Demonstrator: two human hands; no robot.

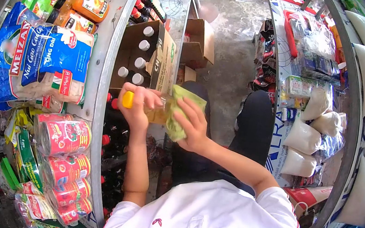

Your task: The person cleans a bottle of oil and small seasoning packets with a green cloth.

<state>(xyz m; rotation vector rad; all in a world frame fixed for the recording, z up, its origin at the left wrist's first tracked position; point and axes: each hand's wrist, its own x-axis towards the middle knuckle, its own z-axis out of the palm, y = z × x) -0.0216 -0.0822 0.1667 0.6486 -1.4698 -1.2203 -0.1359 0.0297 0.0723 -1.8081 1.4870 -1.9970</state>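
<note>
A bottle of pale yellow liquid with a yellow cap [128, 99] lies sideways in front of my body, its cap pointing left. My left hand [139, 108] is wrapped round it near the cap end. A crumpled green cloth [173, 129] is in my right hand [190, 122], whose fingers press it against the other end of the bottle. Cloth and fingers hide much of the bottle's body. Just beyond my left hand stands an open cardboard box [166, 63] holding several white-capped bottles [143, 45].
On the left shelf lie a blue noodle packet [55, 56], orange sauce bottles [90, 4] and shrink-wrapped red cans [67, 135]. Dark bottles with red caps [105, 139] stand below. The right shelf holds bags of white grains [303, 136] and a red tray [290, 31]. Concrete floor [227, 59] runs between.
</note>
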